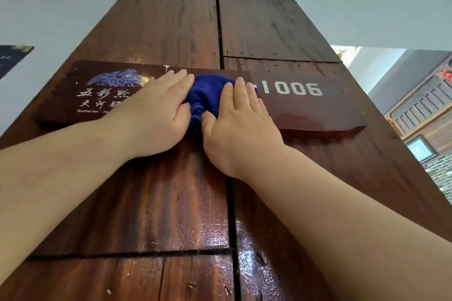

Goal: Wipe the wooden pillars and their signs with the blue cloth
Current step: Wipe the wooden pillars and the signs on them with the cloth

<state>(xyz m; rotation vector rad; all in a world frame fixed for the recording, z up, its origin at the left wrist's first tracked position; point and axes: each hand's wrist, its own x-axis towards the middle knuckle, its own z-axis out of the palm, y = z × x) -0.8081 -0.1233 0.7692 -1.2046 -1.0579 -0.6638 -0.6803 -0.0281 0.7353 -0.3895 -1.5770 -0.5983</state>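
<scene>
At the moment of inspection the blue cloth point(208, 95) lay bunched against the middle of the sign point(318, 115), which was fixed across the front of the wooden pillar point(171, 19). The left hand point(156, 115) pressed flat on the cloth's left edge, fingers straight; its grip was released, holding nothing by curl. The right hand point(242, 124) pressed on the cloth's right part in like manner, fingers extended over the fabric, the thumb beside its near fold. Both hands bore on the sign together.

The number 1006 stood uncovered to the right of the cloth; the emblem and lettering on the left were partly hidden by the left hand. The pillar face nearer than the sign showed a wet-looking gloss, which suggests that stretch had been wiped. The wood farther up, beyond the sign, looked duller and was probably untreated. The sign itself appeared in progress. Other pillars were not in view, so the task was judged partly complete.
</scene>
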